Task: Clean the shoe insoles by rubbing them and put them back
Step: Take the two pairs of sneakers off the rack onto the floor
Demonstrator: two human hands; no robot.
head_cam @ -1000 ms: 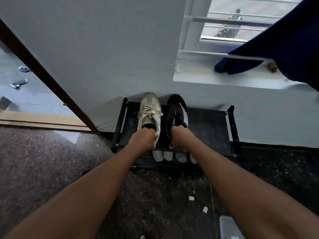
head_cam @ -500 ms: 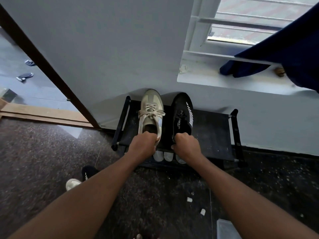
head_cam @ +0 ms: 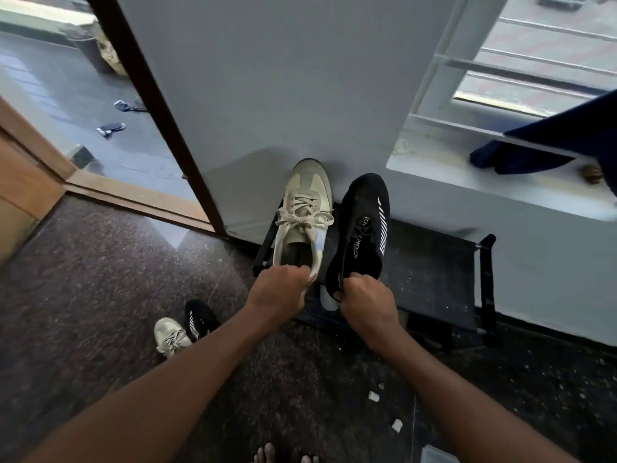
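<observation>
My left hand (head_cam: 279, 289) grips the heel of a beige lace-up sneaker (head_cam: 305, 212). A black shoe with white stripes (head_cam: 364, 228) is gripped at its heel by my right hand (head_cam: 365, 302). Both shoes are lifted, toes pointing toward the wall, above the low black shoe rack (head_cam: 430, 272). The beige shoe's opening shows a dark inside; no insole is clearly visible. A second beige sneaker (head_cam: 170, 337) and a second black shoe (head_cam: 200, 319) lie side by side on the floor to the left.
The dark speckled floor (head_cam: 100, 295) carries small white scraps (head_cam: 374, 396). An open doorway with a wooden frame (head_cam: 110, 192) is at left. A window ledge (head_cam: 500, 185) with dark blue cloth (head_cam: 551, 142) is at right. My bare toes (head_cam: 267, 454) show at the bottom.
Both hands have raised the two shoes off the rack and pulled them toward me. The view has shifted, bringing the other pair on the floor into sight.
</observation>
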